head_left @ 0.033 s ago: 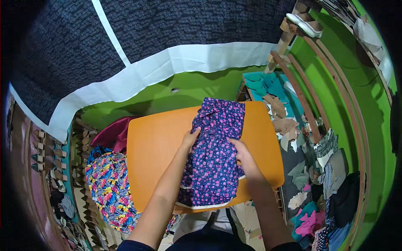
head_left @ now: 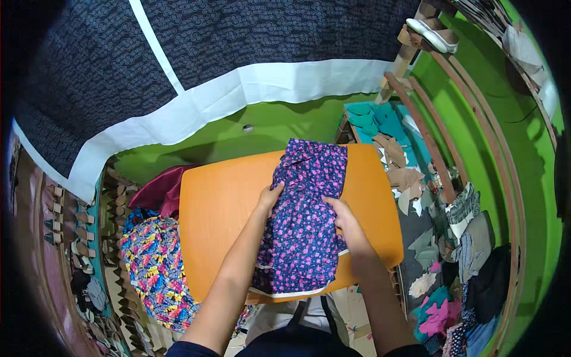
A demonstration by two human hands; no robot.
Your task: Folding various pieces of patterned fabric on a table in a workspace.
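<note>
A folded navy garment (head_left: 306, 238) with small pink flowers lies lengthwise across the orange table (head_left: 223, 190). White trim shows along its near end, which reaches the table's front edge. At the garment's left side, my left hand (head_left: 270, 199) is closed on the cloth, thumb on top and the other fingers partly hidden. My right hand (head_left: 342, 214) pinches the opposite side a little nearer to me, its fingers tucked by the fold. Between my hands the cloth is slightly rumpled.
Left of the table hang a bright multicoloured cloth (head_left: 157, 268) and a maroon cloth (head_left: 163, 190). Shoe forms (head_left: 83, 232) line racks at the far left. On the right are fabric and leather scraps (head_left: 425, 250) and wooden rails (head_left: 476, 101). A dark curtain (head_left: 267, 35) hangs behind.
</note>
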